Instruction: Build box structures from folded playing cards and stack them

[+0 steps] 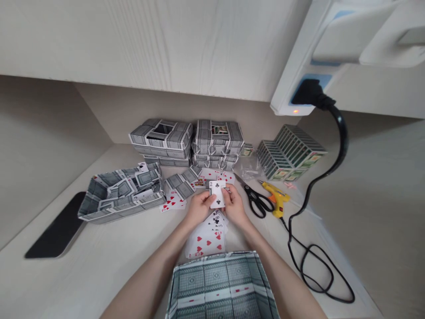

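Observation:
A two of clubs playing card (217,193) faces up between my two hands. My left hand (200,206) pinches its left edge with the thumb on top. On its right edge, my right hand (233,203) grips the same card, thumb across the front. Whether more cards lie behind it I cannot tell. Beneath my wrists lies a fan of loose cards (207,243), a five of hearts on top. Closest to my body stands a box made of playing cards (217,279), its patterned backs showing. Other loose cards (181,184) lie just beyond my left hand.
An open card-made tray (122,210) full of cards stands left, beside a dark flat slab (56,230). Card-made cases (161,137) are stacked at the back. Black-handled scissors (257,201), a yellow glue gun (277,199), boxed decks (292,150) and a looped black cable (315,177) occupy the right.

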Demonstrator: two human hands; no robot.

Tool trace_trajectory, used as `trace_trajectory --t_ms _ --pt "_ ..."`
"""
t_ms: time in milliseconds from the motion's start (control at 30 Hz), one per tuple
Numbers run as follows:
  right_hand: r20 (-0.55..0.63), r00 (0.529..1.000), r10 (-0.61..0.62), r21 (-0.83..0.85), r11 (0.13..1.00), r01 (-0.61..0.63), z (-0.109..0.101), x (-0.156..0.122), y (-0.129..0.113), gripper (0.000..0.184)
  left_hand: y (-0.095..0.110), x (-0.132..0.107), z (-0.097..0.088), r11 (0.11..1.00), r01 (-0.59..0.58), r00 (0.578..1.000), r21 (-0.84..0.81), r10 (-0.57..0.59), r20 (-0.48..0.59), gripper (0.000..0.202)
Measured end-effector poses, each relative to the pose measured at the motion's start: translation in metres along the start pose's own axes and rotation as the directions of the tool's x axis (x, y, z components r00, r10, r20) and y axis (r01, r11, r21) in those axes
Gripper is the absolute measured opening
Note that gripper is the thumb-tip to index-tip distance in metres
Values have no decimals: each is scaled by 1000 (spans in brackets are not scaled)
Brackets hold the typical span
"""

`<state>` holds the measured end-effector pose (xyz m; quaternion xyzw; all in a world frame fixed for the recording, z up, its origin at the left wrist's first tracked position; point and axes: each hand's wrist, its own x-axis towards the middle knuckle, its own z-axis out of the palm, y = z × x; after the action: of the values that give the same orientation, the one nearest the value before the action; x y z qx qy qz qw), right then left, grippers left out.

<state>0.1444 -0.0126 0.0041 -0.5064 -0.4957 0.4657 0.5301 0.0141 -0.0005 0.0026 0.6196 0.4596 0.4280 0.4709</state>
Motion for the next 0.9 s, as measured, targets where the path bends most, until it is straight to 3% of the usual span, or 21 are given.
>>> trace_trajectory --t_ms 167,400,700,900 --pt "39 999 26 43 999 -28 -1 -1 -4 34 -6 4 1 995 -12 992 -103 -1 -127 33" --pt "125 990 64 4 998 -65 -1 -1 2 32 -2 6 1 941 57 989 -334 -99 -109 29" --pt "27 992 -121 -61 991 122 -4 3 7 26 -1 4 2 944 39 985 -328 -91 -145 25" --pt "55 995 -82 51 996 79 -6 4 -3 26 -2 3 2 950 3 987 -314 -54 -153 21"
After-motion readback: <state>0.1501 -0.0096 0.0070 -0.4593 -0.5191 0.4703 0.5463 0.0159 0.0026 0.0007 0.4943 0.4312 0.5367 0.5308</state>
